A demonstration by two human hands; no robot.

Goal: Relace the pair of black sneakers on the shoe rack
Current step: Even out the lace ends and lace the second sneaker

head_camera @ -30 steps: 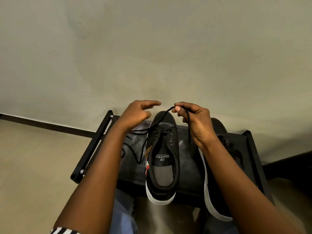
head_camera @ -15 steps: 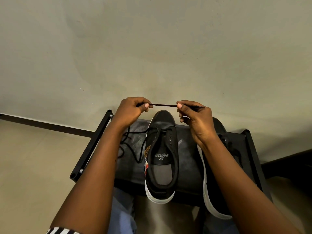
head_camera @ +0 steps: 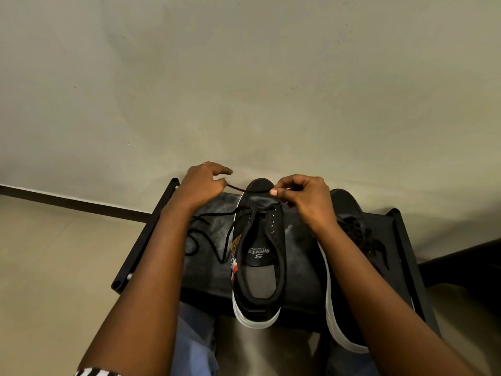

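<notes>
Landmark is the open sneaker [head_camera: 257, 253], centred on the shoe rack [head_camera: 146, 234], heel toward me and overhanging the rack's near edge, toe at the wall. That orientation puts the eyelets [head_camera: 273, 221] facing up and within reach of both hands. The lace [head_camera: 244, 189] is only through the toe-most eyelets; the rows nearer the heel are bare, so my read is early in relacing this shoe. Left hand [head_camera: 202, 185] sits just off the toe's left side, thumb and a finger nipping the lace end, index finger sticking out free. Right hand [head_camera: 306, 202] is over the toe's right side, fingers curled, thumb and forefinger clamped on the same strand. The strand runs straight between the two pinches, across the toe cap and clear above it. I'd say it's held taut to straighten the tip before feeding the next eyelet. I can't tell how it routes under the right palm. The slack end [head_camera: 206, 240] lies looped on the rack left of the sneaker. The second sneaker [head_camera: 345, 204] is just right of it, half hidden by the right forearm, with lace showing on it.
</notes>
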